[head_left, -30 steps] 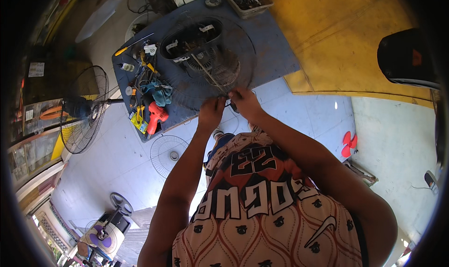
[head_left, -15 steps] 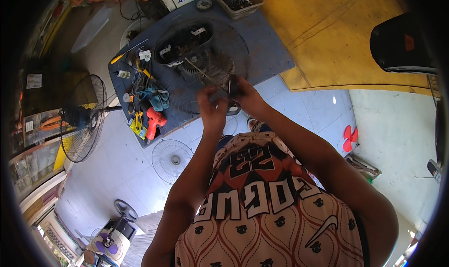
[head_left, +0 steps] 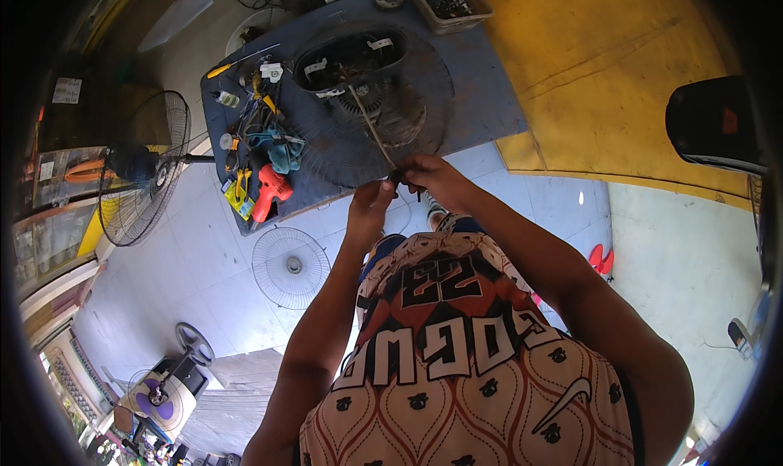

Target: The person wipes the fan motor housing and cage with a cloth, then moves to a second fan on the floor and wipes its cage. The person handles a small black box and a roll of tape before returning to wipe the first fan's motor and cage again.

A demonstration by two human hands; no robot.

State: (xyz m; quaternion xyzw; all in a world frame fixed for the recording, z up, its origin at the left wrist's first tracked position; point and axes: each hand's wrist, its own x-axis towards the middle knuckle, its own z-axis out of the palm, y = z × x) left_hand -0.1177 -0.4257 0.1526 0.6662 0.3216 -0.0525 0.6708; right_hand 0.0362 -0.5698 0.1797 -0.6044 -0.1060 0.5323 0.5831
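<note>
Near the table's front edge, both my hands close on a small dark part (head_left: 397, 175); its kind is hard to make out. My left hand (head_left: 373, 205) pinches it from the left with thumb and fingers. My right hand (head_left: 432, 178) grips it from the right with bent fingers. A long thin tan cord or rod (head_left: 371, 128) runs from the dark part up to a fan motor (head_left: 359, 101). Behind the motor sits a black oval housing (head_left: 385, 70) with pale brackets. A round wire fan grille (head_left: 444, 83) lies around them on the table.
The dark blue table (head_left: 497, 107) carries a red power tool (head_left: 271, 190), a blue cloth (head_left: 284, 150), a yellow-handled screwdriver (head_left: 220, 70) and a small bottle (head_left: 226, 98). At its back stands a bin of parts (head_left: 449, 22). A standing fan (head_left: 147, 164) and a loose grille (head_left: 291, 265) are left.
Both hands have come down toward the table's front edge and closer together. The black block seen in my right hand now shows only as a small dark part. The view has shifted slightly.
</note>
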